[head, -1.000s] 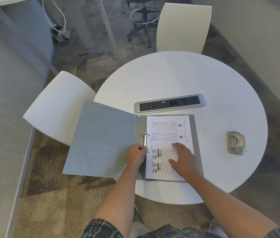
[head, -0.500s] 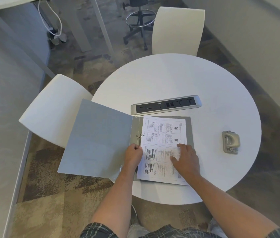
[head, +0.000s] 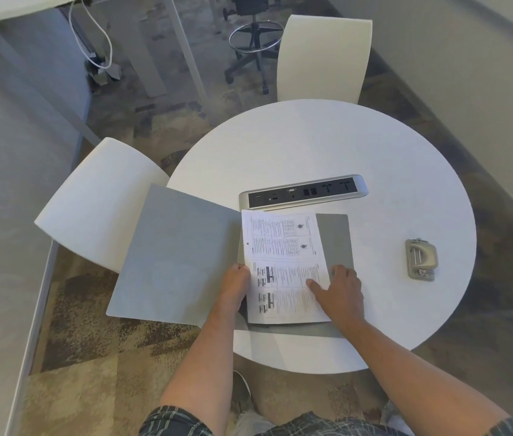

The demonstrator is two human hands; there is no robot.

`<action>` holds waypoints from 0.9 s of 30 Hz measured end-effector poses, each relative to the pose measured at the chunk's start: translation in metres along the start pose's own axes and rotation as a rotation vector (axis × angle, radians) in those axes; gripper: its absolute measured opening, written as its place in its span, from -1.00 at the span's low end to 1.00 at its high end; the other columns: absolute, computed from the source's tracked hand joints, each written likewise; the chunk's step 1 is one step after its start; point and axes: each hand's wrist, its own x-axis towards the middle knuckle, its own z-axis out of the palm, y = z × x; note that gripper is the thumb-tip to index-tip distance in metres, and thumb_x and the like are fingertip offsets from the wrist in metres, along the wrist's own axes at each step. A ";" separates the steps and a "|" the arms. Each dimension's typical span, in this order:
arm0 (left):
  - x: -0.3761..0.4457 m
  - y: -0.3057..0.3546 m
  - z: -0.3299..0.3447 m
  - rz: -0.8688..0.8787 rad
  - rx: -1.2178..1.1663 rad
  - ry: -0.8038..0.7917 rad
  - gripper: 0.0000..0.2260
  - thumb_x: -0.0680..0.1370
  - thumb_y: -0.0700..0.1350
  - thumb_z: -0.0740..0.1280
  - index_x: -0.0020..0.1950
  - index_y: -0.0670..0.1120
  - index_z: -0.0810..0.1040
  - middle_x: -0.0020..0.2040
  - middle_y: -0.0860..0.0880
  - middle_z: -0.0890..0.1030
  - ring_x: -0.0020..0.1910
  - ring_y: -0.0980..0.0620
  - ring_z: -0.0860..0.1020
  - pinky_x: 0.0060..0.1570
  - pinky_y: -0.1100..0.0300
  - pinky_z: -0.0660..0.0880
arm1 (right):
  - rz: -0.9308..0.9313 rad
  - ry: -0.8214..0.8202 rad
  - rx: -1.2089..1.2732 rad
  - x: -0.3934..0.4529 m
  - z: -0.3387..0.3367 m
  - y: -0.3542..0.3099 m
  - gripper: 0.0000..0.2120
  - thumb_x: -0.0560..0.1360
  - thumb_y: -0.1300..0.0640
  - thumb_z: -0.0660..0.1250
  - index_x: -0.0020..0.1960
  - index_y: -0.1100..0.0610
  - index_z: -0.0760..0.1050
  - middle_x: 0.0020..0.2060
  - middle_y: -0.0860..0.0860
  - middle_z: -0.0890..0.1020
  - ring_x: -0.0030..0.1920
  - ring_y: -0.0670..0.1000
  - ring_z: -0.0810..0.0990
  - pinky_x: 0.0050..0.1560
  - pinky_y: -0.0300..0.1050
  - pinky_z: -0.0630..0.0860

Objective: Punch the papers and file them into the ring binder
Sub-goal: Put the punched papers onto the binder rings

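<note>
Over the binder [head: 179, 256], left hand [head: 235, 284] grips papers [head: 283, 265]; right hand [head: 340, 287] flat, open.

Table [head: 343, 146]: open ring binder [head: 179, 256] at near edge, front cover overhanging left; papers [head: 283, 247] on its right half. Power strip [head: 303, 193] directly behind binder. Hole punch [head: 421, 259] right, well apart. Chairs behind and left.

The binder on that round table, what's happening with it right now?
A person is filing printed papers into an open grey binder on the round white table. The left hand is at the sheets' left edge by the spine, and the right hand presses on their right side. The rings are hidden under the paper. The hole punch sits untouched to the right, beyond a power strip.
</note>
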 end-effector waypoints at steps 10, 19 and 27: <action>-0.005 -0.002 -0.010 0.023 -0.038 -0.234 -0.75 0.63 -0.26 0.25 -0.23 -0.04 0.48 -0.26 0.00 0.61 -0.24 0.04 0.52 -0.21 0.17 0.40 | 0.093 -0.080 0.151 0.001 -0.004 -0.008 -0.31 0.47 -0.41 0.26 0.37 0.07 0.38 0.29 0.02 0.54 0.28 0.09 0.55 0.20 0.08 0.51; -0.008 -0.010 0.017 0.114 0.146 -0.143 -0.87 0.46 -0.05 0.46 -0.29 0.02 0.70 -0.05 -0.05 0.70 -0.03 -0.06 0.66 0.05 0.03 0.62 | -0.207 -0.230 0.180 -0.022 0.000 -0.036 -0.45 0.50 -0.30 0.37 0.39 -0.10 0.37 0.27 -0.07 0.54 0.06 -0.06 0.64 -0.03 -0.12 0.58; -0.019 -0.014 0.032 0.226 0.320 0.119 -0.92 0.45 -0.02 0.49 -0.24 0.09 0.64 0.01 -0.02 0.50 -0.05 -0.03 0.61 0.00 0.14 0.58 | -0.410 -0.340 -0.189 -0.024 0.017 -0.051 -0.37 0.57 -0.09 0.35 0.58 -0.15 0.20 0.50 0.06 0.39 0.39 0.12 0.49 0.28 0.06 0.52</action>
